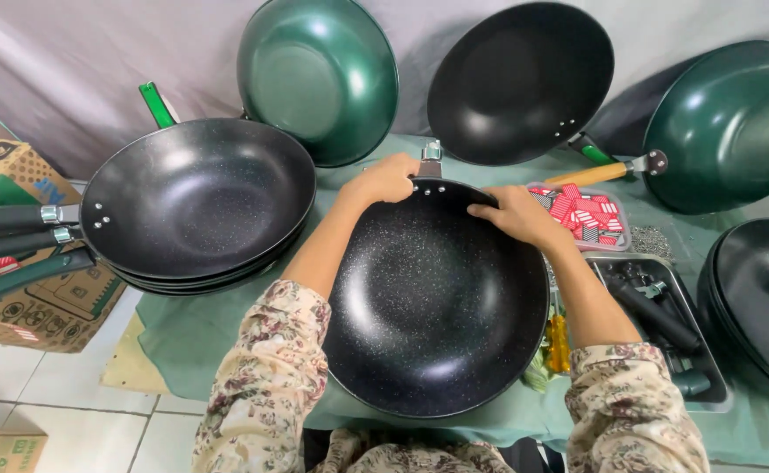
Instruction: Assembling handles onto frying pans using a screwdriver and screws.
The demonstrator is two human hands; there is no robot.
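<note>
Black speckled wok (432,307), handle not yet fitted at its bracket (430,162), gripped at the far rim by left hand (387,178) and right hand (519,215); finished woks (196,206) stacked at the bench's left edge.

Stacked pans (196,206) crowd left, tray (717,398) right; floor (51,394) seems open.

Bench (183,337) covered with a green cloth, bearing at left a stack of black speckled woks (198,200) with handles pointing left. At right lie a clear box of red-and-white labels (588,215), a metal tray of black handles (665,324) and a further stack of dark pans (761,293). Three woks (318,74) lean upright along the rear edge against the grey backdrop.
</note>
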